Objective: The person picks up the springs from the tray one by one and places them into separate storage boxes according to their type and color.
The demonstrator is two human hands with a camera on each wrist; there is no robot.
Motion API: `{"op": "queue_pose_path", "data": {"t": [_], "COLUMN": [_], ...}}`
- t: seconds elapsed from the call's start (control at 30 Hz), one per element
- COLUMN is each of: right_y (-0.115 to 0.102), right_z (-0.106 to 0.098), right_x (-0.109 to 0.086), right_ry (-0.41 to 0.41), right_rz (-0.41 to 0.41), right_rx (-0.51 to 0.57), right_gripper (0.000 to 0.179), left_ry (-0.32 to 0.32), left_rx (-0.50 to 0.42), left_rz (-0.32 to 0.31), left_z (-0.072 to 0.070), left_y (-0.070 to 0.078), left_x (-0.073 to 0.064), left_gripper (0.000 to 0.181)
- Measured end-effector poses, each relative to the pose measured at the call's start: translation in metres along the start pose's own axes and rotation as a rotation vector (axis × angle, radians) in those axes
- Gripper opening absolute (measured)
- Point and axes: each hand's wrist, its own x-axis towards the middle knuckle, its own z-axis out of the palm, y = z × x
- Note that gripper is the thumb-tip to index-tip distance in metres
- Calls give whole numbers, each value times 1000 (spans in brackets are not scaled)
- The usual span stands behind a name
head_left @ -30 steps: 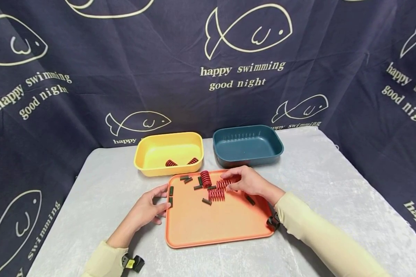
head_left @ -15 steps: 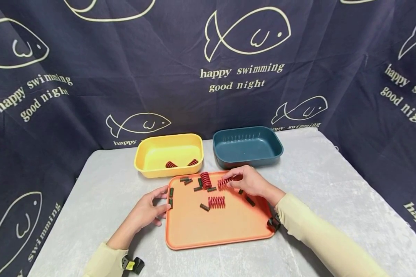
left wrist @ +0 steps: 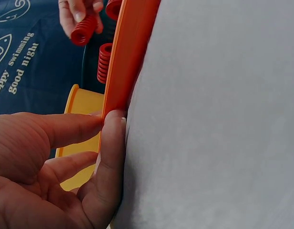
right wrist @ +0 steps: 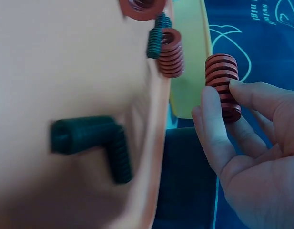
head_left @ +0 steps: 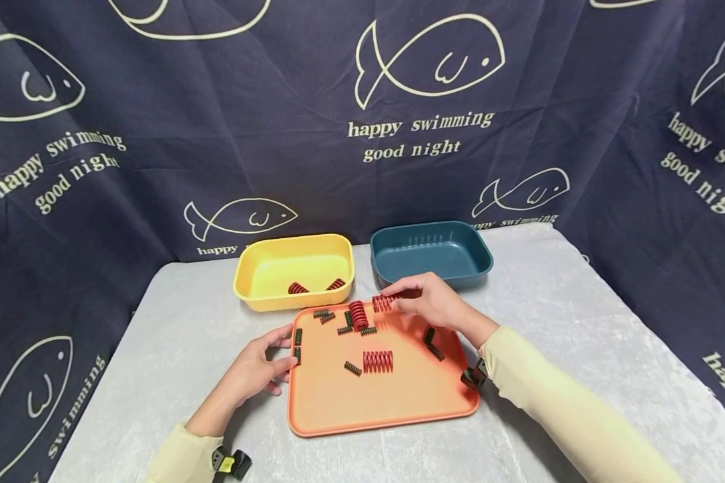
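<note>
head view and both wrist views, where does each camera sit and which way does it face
Head: on the person's head, facing forward and down at the tray, yellow bin and blue bin; left hand, right hand and both sleeves show.
Left wrist: on that wrist, facing along the left hand at the tray's edge it pinches; the right hand shows beyond.
Right wrist: on that wrist, facing past the right hand, across the tray towards the curtain.
Shared: both wrist views show the red spring the right hand holds.

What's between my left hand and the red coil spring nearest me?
Head view: two small green coil springs inside the orange tray's left edge, then a third.
</note>
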Motion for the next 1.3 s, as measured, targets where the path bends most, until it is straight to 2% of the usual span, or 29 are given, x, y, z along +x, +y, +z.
{"op": "queue_pose_path", "data": {"t": [0.1, 0.17, 0.33, 0.4, 0.57, 0.73, 1.07, 1.3], "right_y": [-5, -8, -14, -15, -21, -29, -43, -42], "right_z": [1, 2, 2, 2, 5, 11, 36, 58], "right_x": [6, 11, 23, 28, 43, 64, 104, 125], "right_ry": [-16, -11, 45, 56, 52, 70, 71, 90], "right_rz": [25, 34, 16, 16, 49, 61, 71, 133], "right_rx": [98, 123, 10, 19, 144, 105, 110, 113], "right_gripper": [26, 27, 25, 25, 28, 27, 24, 25], "left_ry": [2, 3, 4, 3, 7, 6, 20, 21], "left_rx": [0, 0, 5, 4, 6, 0, 10, 11], "left_rz": [-2, -6, -7, -4, -5, -8, -12, -9], "left_z": [-1, -1, -1, -1, 0, 0, 0, -1], "left_y": [0, -1, -2, -3, -4, -3, -4, -2], "left_x": [0, 0, 0, 1, 3, 4, 5, 3], "left_gripper": [68, 68, 68, 68, 68, 68, 68, 68]}}
